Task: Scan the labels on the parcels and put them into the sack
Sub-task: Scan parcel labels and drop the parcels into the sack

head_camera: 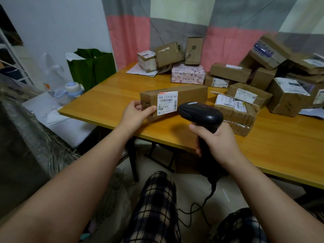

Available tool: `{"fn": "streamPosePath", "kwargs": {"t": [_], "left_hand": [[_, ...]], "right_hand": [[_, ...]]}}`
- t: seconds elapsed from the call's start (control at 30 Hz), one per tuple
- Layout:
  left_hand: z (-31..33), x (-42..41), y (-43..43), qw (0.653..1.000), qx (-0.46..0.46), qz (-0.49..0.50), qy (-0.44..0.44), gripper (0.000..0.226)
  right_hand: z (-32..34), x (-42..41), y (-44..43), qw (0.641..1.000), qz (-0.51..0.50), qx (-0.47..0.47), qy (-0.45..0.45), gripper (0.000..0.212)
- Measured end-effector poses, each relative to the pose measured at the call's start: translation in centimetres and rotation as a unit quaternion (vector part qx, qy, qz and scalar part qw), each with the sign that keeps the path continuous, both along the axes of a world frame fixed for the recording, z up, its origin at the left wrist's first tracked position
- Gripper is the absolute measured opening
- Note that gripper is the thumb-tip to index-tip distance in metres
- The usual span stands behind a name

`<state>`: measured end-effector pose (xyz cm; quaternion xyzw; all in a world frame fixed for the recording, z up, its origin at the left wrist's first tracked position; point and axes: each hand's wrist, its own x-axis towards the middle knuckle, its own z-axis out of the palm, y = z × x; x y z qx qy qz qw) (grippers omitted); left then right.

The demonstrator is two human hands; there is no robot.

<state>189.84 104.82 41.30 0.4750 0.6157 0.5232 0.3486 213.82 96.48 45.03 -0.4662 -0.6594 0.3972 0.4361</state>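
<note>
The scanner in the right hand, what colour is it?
Black all over; the scanner, with its cord hanging below, shows clearly in the head view, gripped by the right hand.

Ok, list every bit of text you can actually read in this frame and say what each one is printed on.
"642 L714-00 542": top line of the white label on the long cardboard parcel held in the left hand.
"XUPING": on the pink patterned box, printed upside down from this view.
Smaller print and barcode on the held label: too small to read.
Labels on the other parcels: blurred, unreadable.
Scanner: no readable marking.
</note>
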Motion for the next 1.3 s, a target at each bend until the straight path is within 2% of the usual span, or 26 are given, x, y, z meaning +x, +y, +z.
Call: {"fn": "streamPosePath", "kwargs": {"t": [0.13, 0.3, 0.47, 0.6, 0.7, 0.83, 1.0, 1.13, 1.23, 1.3], "left_hand": [[1.1, -2.0, -5.2, 0.999, 0.029, 0.042, 0.012, 0.061], [0.6, -6.9, -15.5, 0.982, 0.114, 0.147, -0.028, 0.049], [-1.5, -12.9, -25.8, 0.94, 0.168, 0.297, 0.015, 0.049], [-3.5, -16.6, -31.9, 0.902, 0.169, 0.395, 0.048, 0.051], [-5.3, -18.3, -34.7, 0.879, 0.161, 0.442, 0.075, 0.056], [-7.6, -19.6, -35.5, 0.861, 0.103, 0.488, 0.096, 0.068], [-10.5, -20.5, -33.3, 0.875, -0.004, 0.462, 0.142, 0.077], [-12.3, -20.2, -29.2, 0.911, -0.084, 0.375, 0.148, 0.084], [-13.4, -19.9, -26.2, 0.927, -0.122, 0.309, 0.176, 0.092], [-14.5, -19.7, -25.2, 0.929, -0.188, 0.241, 0.209, 0.094]], "right_hand": [[0.4, -2.2, -1.8, 0.998, 0.043, -0.007, 0.035, 0.01], [-0.2, -7.8, -4.5, 0.989, 0.129, -0.032, 0.06, 0.014], [-2.5, -14.5, -8.4, 0.975, 0.196, -0.069, 0.072, 0.02], [-4.3, -18.6, -10.8, 0.971, 0.221, -0.071, 0.05, 0.026], [-5.8, -20.6, -11.7, 0.97, 0.229, -0.074, 0.032, 0.022], [-7.5, -22.4, -11.9, 0.967, 0.238, -0.092, 0.016, 0.018], [-9.5, -23.9, -11.5, 0.96, 0.243, -0.137, -0.005, 0.023], [-11.0, -24.2, -10.2, 0.961, 0.226, -0.157, -0.034, 0.031], [-11.6, -24.0, -8.9, 0.965, 0.203, -0.16, -0.034, 0.022], [-12.0, -23.7, -8.2, 0.969, 0.188, -0.159, -0.025, 0.016]]}}
